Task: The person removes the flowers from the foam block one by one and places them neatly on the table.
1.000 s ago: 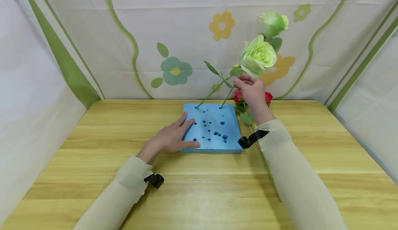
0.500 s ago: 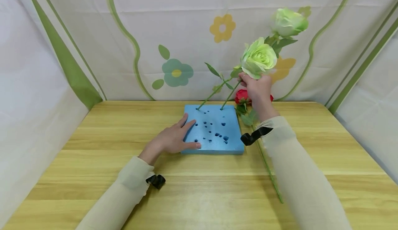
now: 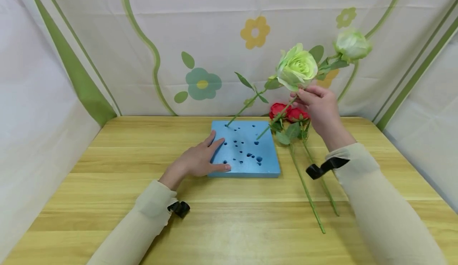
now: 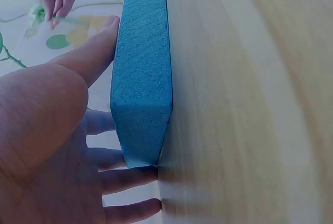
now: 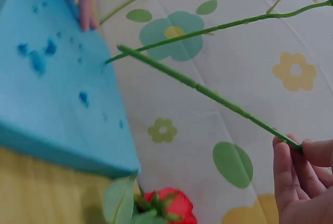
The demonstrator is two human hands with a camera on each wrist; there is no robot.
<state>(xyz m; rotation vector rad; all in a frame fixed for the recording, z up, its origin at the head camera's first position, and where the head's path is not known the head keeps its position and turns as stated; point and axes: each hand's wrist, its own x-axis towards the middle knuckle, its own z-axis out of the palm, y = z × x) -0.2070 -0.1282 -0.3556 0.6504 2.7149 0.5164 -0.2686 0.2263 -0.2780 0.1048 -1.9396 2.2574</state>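
Right hand (image 3: 320, 106) pinches one of two green roses (image 3: 352, 45). Outspread left hand (image 3: 198, 157) touches one block (image 3: 247, 145) beside two red roses (image 3: 279, 110).

The table (image 3: 229, 225) at lower centre offers passage; red roses (image 3: 298, 114) obstruct centre right, green roses (image 3: 297, 67) upper right.

Left sleeve (image 3: 123, 227), right sleeve (image 3: 388, 201): plain cream fabric, long, creased near the cuffs. Left wrist-camera mount (image 3: 180, 209): black, compact, blocky. Right wrist-camera mount (image 3: 323, 168): black, strip-like, rounded end.
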